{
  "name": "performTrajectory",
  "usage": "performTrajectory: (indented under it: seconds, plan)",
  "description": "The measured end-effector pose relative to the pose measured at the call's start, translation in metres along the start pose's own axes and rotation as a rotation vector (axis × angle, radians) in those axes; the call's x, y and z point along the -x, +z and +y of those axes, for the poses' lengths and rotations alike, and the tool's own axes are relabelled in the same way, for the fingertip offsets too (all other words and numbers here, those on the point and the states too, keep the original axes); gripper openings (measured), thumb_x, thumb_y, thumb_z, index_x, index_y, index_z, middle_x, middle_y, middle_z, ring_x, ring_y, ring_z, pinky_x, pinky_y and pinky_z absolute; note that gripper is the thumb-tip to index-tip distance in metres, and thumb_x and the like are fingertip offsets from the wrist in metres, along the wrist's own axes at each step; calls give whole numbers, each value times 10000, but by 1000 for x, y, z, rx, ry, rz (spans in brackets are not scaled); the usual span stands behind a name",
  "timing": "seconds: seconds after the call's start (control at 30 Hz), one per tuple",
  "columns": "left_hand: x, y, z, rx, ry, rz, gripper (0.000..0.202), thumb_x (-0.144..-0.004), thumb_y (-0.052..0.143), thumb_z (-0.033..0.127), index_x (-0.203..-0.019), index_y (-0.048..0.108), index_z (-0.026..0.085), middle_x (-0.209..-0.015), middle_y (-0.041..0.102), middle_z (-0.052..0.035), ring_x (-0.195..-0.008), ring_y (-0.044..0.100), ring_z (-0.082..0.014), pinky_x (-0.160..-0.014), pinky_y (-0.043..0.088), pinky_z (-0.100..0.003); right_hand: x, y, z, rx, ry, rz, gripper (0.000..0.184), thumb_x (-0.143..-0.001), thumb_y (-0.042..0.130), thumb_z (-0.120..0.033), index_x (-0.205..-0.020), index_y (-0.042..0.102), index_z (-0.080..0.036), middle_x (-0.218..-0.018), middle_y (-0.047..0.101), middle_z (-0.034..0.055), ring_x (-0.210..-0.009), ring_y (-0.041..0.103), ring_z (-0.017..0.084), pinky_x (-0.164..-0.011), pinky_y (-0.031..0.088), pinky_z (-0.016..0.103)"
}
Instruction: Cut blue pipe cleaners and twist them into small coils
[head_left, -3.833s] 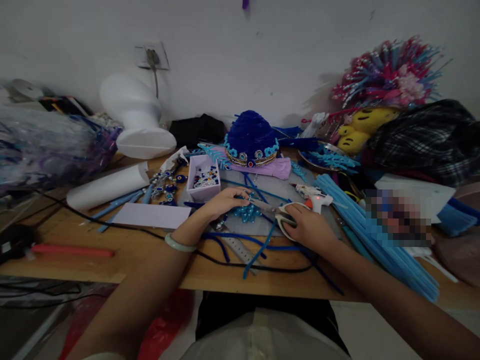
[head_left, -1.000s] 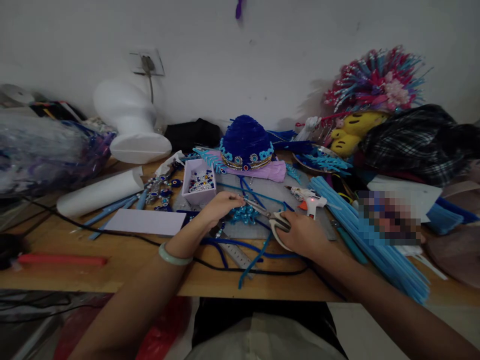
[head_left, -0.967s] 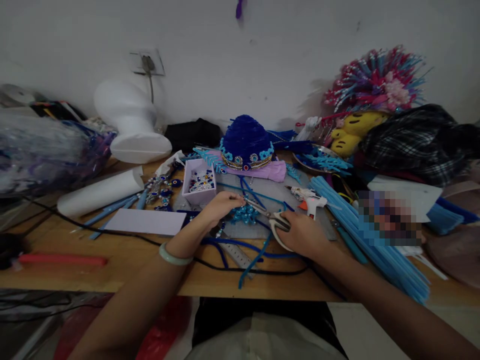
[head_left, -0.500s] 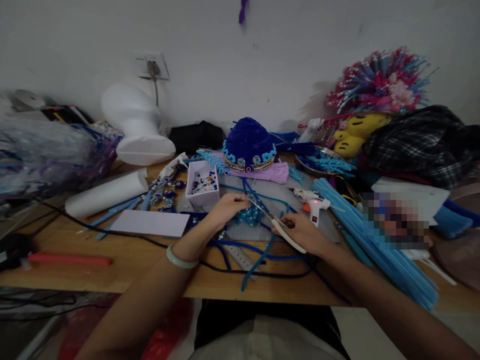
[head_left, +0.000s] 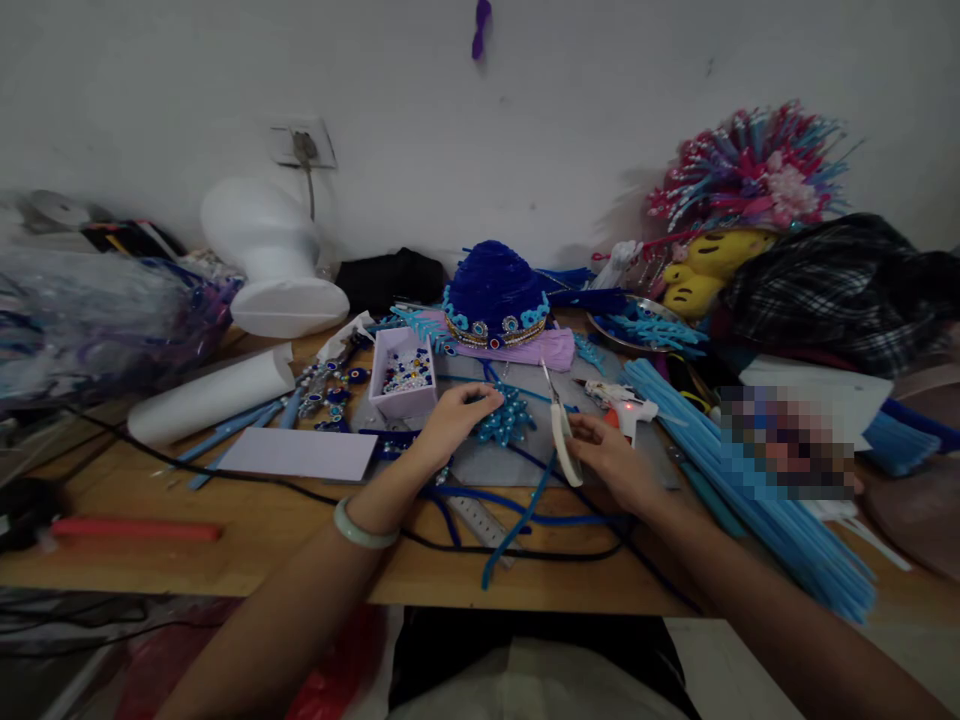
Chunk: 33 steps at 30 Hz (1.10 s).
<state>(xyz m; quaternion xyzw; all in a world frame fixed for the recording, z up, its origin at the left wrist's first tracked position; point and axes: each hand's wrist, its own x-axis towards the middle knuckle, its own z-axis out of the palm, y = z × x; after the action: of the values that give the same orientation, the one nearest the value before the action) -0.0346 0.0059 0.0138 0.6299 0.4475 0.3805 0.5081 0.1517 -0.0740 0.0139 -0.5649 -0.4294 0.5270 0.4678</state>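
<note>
Pale wall (head_left: 570, 90) right across the top, grey in this dim light, a few small marks dotting it! Up at the top edge, a purple scrap (head_left: 481, 30). Over left, a socket (head_left: 324, 145), plug (head_left: 304, 147) in, cord (head_left: 311, 190) dropping down. Soft shadow on the wall at right. Below, the wooden desk (head_left: 285, 562) stretches wide; beneath it, pale floor (head_left: 709, 662), a red plastic bag (head_left: 341, 650), dark cables (head_left: 97, 624) at left.

Back to the left of the grip I see a white head form (head_left: 262, 255), a wall socket (head_left: 285, 143) above it; also left of the grip lie a white roll (head_left: 214, 394) and a red rod (head_left: 135, 528). Back to its right, a yellow plush toy (head_left: 712, 262) sits below a spiky pink-and-blue headpiece (head_left: 750, 172), dark plaid cloth (head_left: 836, 285) beside them
</note>
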Motion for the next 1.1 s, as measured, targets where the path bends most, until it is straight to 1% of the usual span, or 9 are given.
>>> performTrajectory:
  seconds: [0.07, 0.23, 0.4, 0.67, 0.87, 0.93, 0.97, 1.03, 1.1]
  plan:
    - [0, 0, 1, -22, 22, 19, 250, -665, 549, 379, -726, 616, 147, -836, 625, -30, -797, 540, -158, -732, 381, -249, -1, 0, 3, 7, -9, 1, 251, -550, 644, -275, -759, 559, -166, -692, 579, -18, -616, 535, 99, -567, 423, 216]
    - [3, 4, 1, -40, 144, 70, 187, -687, 543, 320, -734, 626, 160, -963, 603, -48, -938, 522, -180, -850, 352, -284, 1, 4, 4, -32, 41, -16, 303, -528, 668, -262, -787, 545, -166, -678, 558, -28, -550, 507, 88, -525, 426, 229]
    - [9, 10, -1, -41, 281, 23, 207, -702, 548, 288, -859, 620, 174, -1118, 524, -66, -1066, 459, -183, -936, 295, -312, 2, 7, 2, -119, 23, 12, 332, -513, 691, -261, -780, 515, -172, -769, 572, -20, -574, 518, 83, -536, 445, 233]
    - [12, 11, 3, -67, 318, -12, 303, -697, 568, 269, -994, 588, 211, -1138, 505, -54, -1081, 442, -182, -953, 281, -325, 2, 6, 2, -143, 8, 44, 359, -532, 687, -337, -799, 510, -175, -699, 556, -26, -531, 514, 86, -508, 439, 233]
    - [11, 14, -2, -34, 328, 35, 347, -713, 556, 293, -1050, 559, 210, -1116, 533, -57, -1061, 463, -181, -936, 311, -328, 4, 5, 0, -17, 6, 40, 347, -595, 611, -424, -825, 514, -184, -623, 552, -27, -491, 515, 100, -470, 429, 235]
    - [10, 10, 2, -44, 360, 127, 331, -731, 533, 288, -1049, 555, 199, -1091, 548, -58, -1036, 480, -177, -924, 328, -328, 2, 2, 3, 96, -47, 45, 330, -612, 584, -420, -836, 524, -185, -667, 575, -12, -545, 547, 123, -509, 455, 257]
    - [9, 5, 6, -67, 399, 212, 324, -740, 521, 283, -1050, 551, 195, -1084, 548, -58, -1032, 480, -174, -926, 329, -328, 1, 0, 6, 170, -91, 58, 324, -615, 577, -410, -844, 533, -185, -705, 590, 1, -595, 566, 141, -550, 469, 274]
    - [5, -12, 16, -155, 519, 443, 317, -752, 505, 272, -1057, 541, 193, -1099, 528, -60, -1058, 456, -172, -948, 308, -331, -1, -4, 11, 355, -208, 99, 321, -622, 565, -371, -882, 556, -182, -827, 618, 37, -767, 587, 182, -701, 473, 314]
    - [0, -38, 25, -282, 649, 697, 337, -760, 497, 262, -1091, 515, 202, -1150, 485, -63, -1106, 414, -173, -977, 273, -335, -4, -7, 15, 560, -279, 182, 353, -610, 567, -354, -911, 571, -169, -910, 624, 71, -859, 574, 219, -787, 447, 357]
